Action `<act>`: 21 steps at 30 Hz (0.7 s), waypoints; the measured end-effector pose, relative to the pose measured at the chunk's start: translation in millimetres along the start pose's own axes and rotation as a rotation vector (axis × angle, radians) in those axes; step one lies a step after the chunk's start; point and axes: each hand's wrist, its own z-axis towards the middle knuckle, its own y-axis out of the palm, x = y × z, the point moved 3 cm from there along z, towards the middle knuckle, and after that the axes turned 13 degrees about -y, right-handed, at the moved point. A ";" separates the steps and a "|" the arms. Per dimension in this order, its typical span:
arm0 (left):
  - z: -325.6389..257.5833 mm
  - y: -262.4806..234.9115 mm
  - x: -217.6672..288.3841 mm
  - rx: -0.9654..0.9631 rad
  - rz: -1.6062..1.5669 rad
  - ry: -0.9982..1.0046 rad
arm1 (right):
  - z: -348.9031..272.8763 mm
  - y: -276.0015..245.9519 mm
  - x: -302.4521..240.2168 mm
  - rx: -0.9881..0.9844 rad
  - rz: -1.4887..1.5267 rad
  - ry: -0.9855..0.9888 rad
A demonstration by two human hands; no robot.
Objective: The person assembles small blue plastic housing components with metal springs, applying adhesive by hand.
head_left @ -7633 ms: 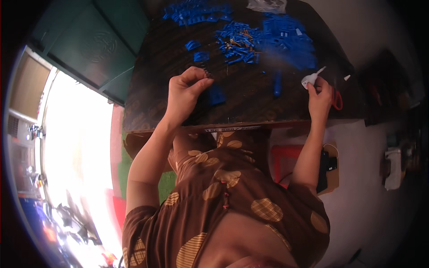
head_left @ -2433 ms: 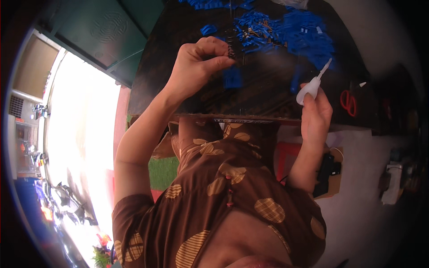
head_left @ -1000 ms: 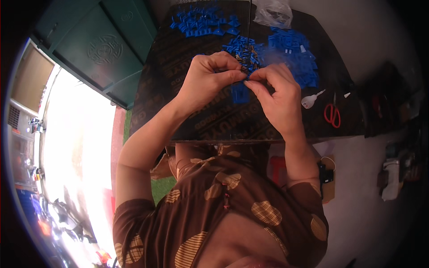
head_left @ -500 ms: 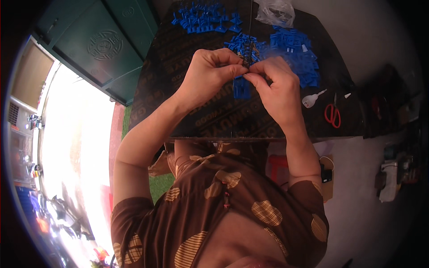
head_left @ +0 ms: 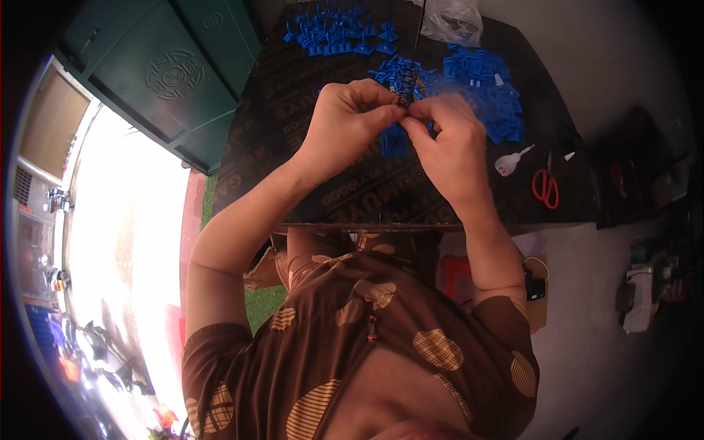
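My left hand [head_left: 350,121] and my right hand [head_left: 451,139] meet over the dark table, thumbs and forefingers pinched tip to tip. Between the fingertips sits a small dark piece [head_left: 404,97], perhaps coiled; its kind is too small to make out. Just below the fingertips a flat blue plastic part [head_left: 396,142] shows, partly covered by my right hand. A heap of small blue pieces [head_left: 394,70] with brass-coloured bits lies right behind my fingers. Beyond my right hand is a pile of flat blue plastic parts [head_left: 480,73].
Blue plastic parts with upright stems [head_left: 341,33] stand at the table's far left. A clear plastic bag [head_left: 451,22] lies at the back. To the right are a white nozzle bottle [head_left: 511,161], a small white cap [head_left: 570,156] and red-handled scissors [head_left: 545,188]. A green door [head_left: 161,73] stands left.
Both hands have shifted very slightly, still pinched together. My right hand now covers a bit more of the blue part beneath. The thin dark line above the fingers has moved slightly right.
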 end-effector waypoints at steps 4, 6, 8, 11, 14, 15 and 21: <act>0.6 1.3 -0.3 0.071 0.102 0.063 | 0.6 2.1 -0.6 -0.002 -0.018 0.028; 0.9 2.4 -0.9 0.082 0.124 0.096 | 2.0 2.4 0.6 0.011 -0.058 0.015; 1.3 2.9 0.1 0.092 0.148 0.129 | 2.9 2.5 1.3 0.007 -0.066 0.023; 1.7 3.0 2.5 0.078 0.196 0.134 | 4.1 3.6 3.6 0.002 -0.078 0.026; 0.8 1.7 6.2 0.070 0.231 0.140 | 7.1 5.8 5.8 -0.009 -0.068 0.030; 0.7 2.2 7.2 0.067 0.240 0.146 | 7.5 6.4 7.3 -0.016 -0.054 0.041; -1.8 1.1 13.0 0.020 0.179 0.024 | 9.9 5.8 14.9 -0.014 0.085 0.102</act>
